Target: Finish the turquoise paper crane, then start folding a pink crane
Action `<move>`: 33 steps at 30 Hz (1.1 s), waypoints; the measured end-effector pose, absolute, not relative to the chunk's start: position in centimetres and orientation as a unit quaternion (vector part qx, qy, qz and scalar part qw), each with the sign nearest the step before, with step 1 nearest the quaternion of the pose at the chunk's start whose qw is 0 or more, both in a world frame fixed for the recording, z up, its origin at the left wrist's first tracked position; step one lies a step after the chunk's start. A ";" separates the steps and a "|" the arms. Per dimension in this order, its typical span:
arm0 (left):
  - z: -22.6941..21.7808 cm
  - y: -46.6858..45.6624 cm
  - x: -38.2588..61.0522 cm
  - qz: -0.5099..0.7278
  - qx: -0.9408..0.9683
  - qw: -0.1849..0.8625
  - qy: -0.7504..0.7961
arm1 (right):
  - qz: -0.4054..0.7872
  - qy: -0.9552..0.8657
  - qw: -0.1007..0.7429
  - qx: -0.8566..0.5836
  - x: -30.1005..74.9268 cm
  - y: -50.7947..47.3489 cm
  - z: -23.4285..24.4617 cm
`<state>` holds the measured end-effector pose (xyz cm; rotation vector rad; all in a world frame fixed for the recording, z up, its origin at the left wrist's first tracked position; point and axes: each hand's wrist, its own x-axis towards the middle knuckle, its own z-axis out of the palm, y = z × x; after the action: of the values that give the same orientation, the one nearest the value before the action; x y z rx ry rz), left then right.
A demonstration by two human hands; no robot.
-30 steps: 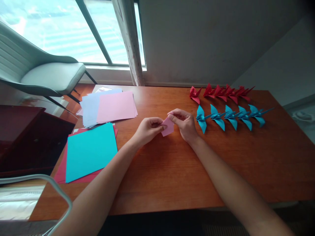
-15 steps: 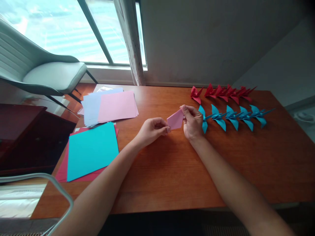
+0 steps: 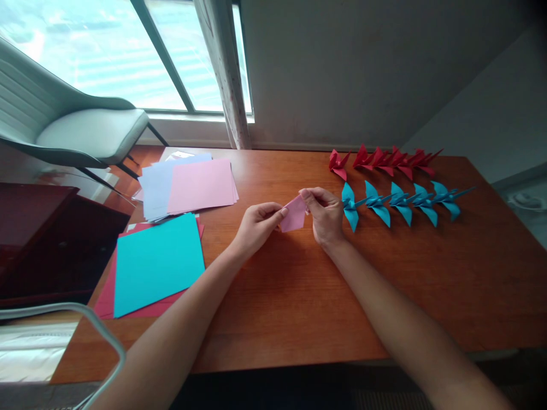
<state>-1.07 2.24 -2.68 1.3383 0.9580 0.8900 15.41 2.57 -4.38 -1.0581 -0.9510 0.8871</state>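
A small piece of folded pink paper [image 3: 294, 215] is held above the middle of the table between my two hands. My left hand [image 3: 259, 225] pinches its left side between thumb and fingers. At its upper right corner, my right hand [image 3: 323, 213] grips the paper with thumb and forefinger. Just right of that hand lies a row of several blue origami cranes [image 3: 400, 199]. Behind them sits a row of several red origami cranes [image 3: 384, 159].
Pink sheets [image 3: 200, 185] overlap pale blue sheets [image 3: 156, 185] at the table's back left. Nearer, a turquoise sheet [image 3: 158, 265] lies on red sheets [image 3: 105, 293]. A chair [image 3: 92, 134] stands by the window beyond the wooden table [image 3: 277, 319].
The folded pink paper has shifted slightly left and turned. My right hand has moved left and a little down with it, while my left thumb now reaches over the paper's upper left edge.
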 end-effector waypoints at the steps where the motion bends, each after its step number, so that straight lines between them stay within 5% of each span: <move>1: -2.6 2.2 -1.0 0.383 0.574 0.595 0.412 | 0.395 -0.426 0.664 -0.471 15.4 2.5 -4.4; 8: -2.4 2.2 -0.8 0.363 0.583 0.607 0.400 | 0.390 -0.517 0.617 -0.448 15.0 1.7 -4.0; 22: -2.2 1.9 -0.5 0.333 0.589 0.613 0.407 | 0.375 -0.415 0.665 -0.495 15.8 2.8 -4.5; 33: -3.0 2.2 -0.5 0.411 0.549 0.569 0.454 | 0.266 -0.555 0.609 -0.501 15.2 1.8 -3.9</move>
<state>-0.49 2.23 -3.01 1.2885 1.0659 0.9649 15.23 1.75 -3.94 -1.1564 -1.2808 0.6138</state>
